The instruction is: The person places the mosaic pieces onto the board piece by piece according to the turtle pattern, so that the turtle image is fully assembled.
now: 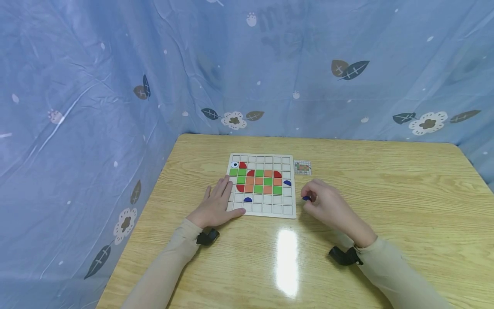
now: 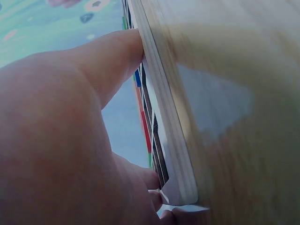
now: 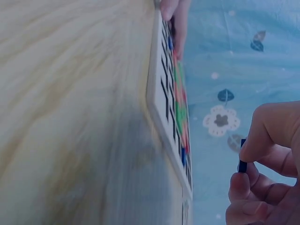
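Note:
A white grid board (image 1: pixel 266 209) lies on the wooden table, partly filled with green, orange and red tiles. A round eye tile (image 1: pixel 234 165) sits at its upper left. Two blue half-round tiles are on it, one near the bottom (image 1: pixel 248 199) and one at the right (image 1: pixel 287 183). My left hand (image 1: pixel 216 206) rests on the board's left edge, fingers straight, thumb at the lower edge. Just right of the board, my right hand (image 1: pixel 328 206) pinches a small blue tile (image 3: pixel 242 156) between thumb and fingers, raised off the table in the right wrist view.
A small pattern card (image 1: pixel 302 167) lies at the board's upper right, printed with a similar coloured design. A blue patterned cloth (image 1: pixel 247 64) hangs behind the table and along its left side. Bare wooden tabletop (image 1: pixel 417 193) extends to the right.

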### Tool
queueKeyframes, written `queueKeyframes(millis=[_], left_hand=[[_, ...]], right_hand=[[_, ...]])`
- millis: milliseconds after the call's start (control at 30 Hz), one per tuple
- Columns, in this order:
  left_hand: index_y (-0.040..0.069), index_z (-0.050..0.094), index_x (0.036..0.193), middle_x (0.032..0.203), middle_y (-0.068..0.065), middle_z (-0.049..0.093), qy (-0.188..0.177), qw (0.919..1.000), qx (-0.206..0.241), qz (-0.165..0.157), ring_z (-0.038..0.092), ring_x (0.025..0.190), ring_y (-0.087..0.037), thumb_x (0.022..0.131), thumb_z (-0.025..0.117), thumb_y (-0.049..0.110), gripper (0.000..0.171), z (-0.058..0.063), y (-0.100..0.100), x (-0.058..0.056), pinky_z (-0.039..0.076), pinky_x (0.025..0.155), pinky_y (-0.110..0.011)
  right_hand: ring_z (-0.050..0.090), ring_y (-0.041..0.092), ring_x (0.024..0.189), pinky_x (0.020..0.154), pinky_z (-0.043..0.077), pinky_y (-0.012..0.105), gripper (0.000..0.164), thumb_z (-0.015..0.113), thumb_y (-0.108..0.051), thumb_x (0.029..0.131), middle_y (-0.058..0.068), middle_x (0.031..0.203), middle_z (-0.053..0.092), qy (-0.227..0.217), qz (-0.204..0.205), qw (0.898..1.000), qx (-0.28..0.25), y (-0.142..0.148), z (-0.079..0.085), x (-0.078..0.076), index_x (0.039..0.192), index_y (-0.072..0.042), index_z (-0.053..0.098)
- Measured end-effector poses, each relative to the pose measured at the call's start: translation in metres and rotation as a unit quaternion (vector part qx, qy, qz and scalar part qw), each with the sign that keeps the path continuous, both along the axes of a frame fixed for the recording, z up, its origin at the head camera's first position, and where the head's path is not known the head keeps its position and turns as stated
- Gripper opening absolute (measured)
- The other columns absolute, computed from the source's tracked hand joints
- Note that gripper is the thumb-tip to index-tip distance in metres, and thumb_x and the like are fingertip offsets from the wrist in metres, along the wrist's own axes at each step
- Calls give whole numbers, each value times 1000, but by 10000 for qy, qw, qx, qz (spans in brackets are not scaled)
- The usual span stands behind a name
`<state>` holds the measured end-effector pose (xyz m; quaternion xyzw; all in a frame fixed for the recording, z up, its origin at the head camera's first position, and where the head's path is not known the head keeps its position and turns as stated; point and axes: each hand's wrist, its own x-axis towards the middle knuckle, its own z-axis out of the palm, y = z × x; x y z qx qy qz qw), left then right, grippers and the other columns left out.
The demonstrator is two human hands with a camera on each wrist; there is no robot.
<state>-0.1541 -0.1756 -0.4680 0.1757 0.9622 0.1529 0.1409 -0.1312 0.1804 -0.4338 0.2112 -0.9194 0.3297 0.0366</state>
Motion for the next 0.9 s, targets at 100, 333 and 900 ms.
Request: queueKeyframes(millis=[100, 333, 900], left_hand=[[-1, 12, 166, 176, -17, 0, -5, 10000, -17, -22, 2, 163, -36, 97, 58, 65, 107, 4, 2, 1, 4, 127, -66], [0, 10, 166, 176, -16, -2, -57, 9999, -115, -50, 0, 163, -34, 97, 56, 67, 107, 8, 4, 2, 4, 127, -66], [0, 9, 167, 176, -16, -3, -34, 9999, -141, -57, 0, 163, -34, 97, 55, 69, 108, 7, 1, 1, 4, 127, -66]], right_hand=[[53, 15, 80, 67, 46, 26, 21, 66, 5, 80, 0, 91, 60, -14, 101, 9999, -18, -10, 0, -6, 93, -11, 67], [52, 14, 80, 67, 47, 28, 15, 71, 3, 84, 0, 90, 58, -130, 313, 9994, -8, -32, 2, -15, 92, -10, 67], [53, 14, 81, 73, 49, 30, 15, 69, 5, 82, 1, 92, 62, 121, 858, 9951, 469, -77, -11, -31, 92, -7, 70]])
